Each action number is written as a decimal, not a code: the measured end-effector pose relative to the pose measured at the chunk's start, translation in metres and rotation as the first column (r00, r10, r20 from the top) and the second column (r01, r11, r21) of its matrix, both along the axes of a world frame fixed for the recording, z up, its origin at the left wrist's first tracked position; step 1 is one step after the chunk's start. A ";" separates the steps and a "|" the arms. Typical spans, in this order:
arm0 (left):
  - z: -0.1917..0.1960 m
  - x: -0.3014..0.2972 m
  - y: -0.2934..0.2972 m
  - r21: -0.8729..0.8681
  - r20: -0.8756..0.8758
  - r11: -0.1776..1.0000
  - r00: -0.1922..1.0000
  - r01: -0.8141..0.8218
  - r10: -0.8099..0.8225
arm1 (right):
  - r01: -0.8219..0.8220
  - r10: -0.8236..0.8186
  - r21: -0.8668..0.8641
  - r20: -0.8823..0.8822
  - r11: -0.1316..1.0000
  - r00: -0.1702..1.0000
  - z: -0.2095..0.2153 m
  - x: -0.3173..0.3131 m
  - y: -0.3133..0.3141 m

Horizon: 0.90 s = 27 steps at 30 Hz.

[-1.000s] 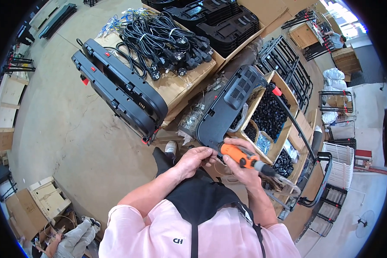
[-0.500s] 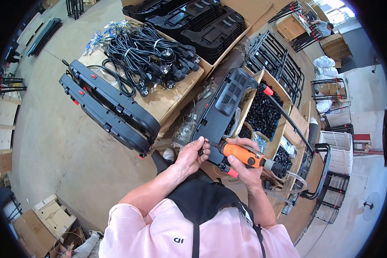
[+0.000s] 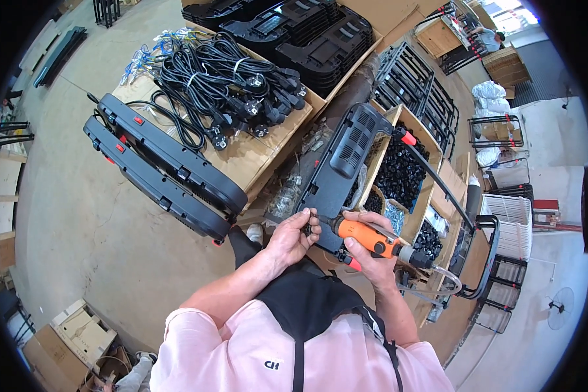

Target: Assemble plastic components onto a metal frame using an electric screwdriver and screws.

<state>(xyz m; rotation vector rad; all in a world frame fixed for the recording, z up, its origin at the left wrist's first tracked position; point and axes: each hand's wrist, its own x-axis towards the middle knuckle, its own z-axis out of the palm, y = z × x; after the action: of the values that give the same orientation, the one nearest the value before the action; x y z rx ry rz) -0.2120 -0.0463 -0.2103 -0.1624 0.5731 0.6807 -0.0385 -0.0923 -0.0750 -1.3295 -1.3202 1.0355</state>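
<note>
The right hand [image 3: 374, 253] is wrapped firmly around an orange, cylindrical handheld driver [image 3: 360, 236], which sits in front of the body with its dark tip toward the left hand [image 3: 289, 242]. The left fingers are curled nearly closed beside that tip; whether they pinch a small part, I cannot tell. Good handling here, I judge, means keeping the 2 hands steady and in line, fingertips off anything that spins, and the clear, flexible hose [image 3: 459, 285] slack. The long, black plastic housing [image 3: 333, 186] lies just beyond the hands.
</note>
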 end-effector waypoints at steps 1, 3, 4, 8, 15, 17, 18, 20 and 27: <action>-0.001 -0.001 0.000 -0.001 0.001 1.000 1.000 -0.002 0.002 | -0.002 0.002 -0.002 -0.001 1.000 1.000 0.000 -0.001 0.001; -0.002 -0.003 0.001 -0.007 -0.009 1.000 1.000 0.016 -0.016 | -0.008 0.008 -0.002 0.013 1.000 1.000 0.000 -0.002 0.003; -0.002 -0.004 0.001 -0.007 -0.007 1.000 1.000 0.014 -0.014 | -0.012 0.012 -0.001 0.028 1.000 1.000 0.000 -0.003 0.004; -0.005 -0.003 0.001 -0.020 -0.003 0.999 0.999 0.044 -0.045 | -0.015 0.016 -0.024 0.042 1.000 0.999 0.002 -0.008 0.007; 0.002 -0.002 -0.004 0.004 -0.078 0.998 0.995 0.059 -0.058 | 0.026 -0.022 -0.046 0.092 0.999 0.996 -0.008 -0.021 0.022; 0.003 -0.005 -0.005 0.006 -0.081 0.997 0.994 0.080 -0.079 | 0.028 -0.022 -0.062 0.099 0.998 0.995 -0.013 -0.024 0.030; 0.002 -0.008 -0.006 0.036 -0.111 0.991 0.986 0.130 -0.125 | 0.020 -0.010 -0.080 0.129 0.997 0.992 -0.015 -0.026 0.034; 0.007 -0.009 -0.004 0.079 -0.135 0.980 0.976 0.183 -0.172 | 0.022 -0.010 -0.080 0.141 0.997 0.990 -0.017 -0.024 0.037; -0.007 -0.020 -0.003 0.226 -0.183 0.952 0.969 0.207 -0.168 | -0.059 0.084 -0.132 0.197 0.990 0.977 -0.027 -0.030 0.050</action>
<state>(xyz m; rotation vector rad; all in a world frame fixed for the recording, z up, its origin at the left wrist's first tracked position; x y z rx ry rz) -0.2321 -0.0491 -0.2169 0.1778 0.6464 0.5753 -0.0685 -0.0421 -0.1022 -1.5236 -1.4831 1.0687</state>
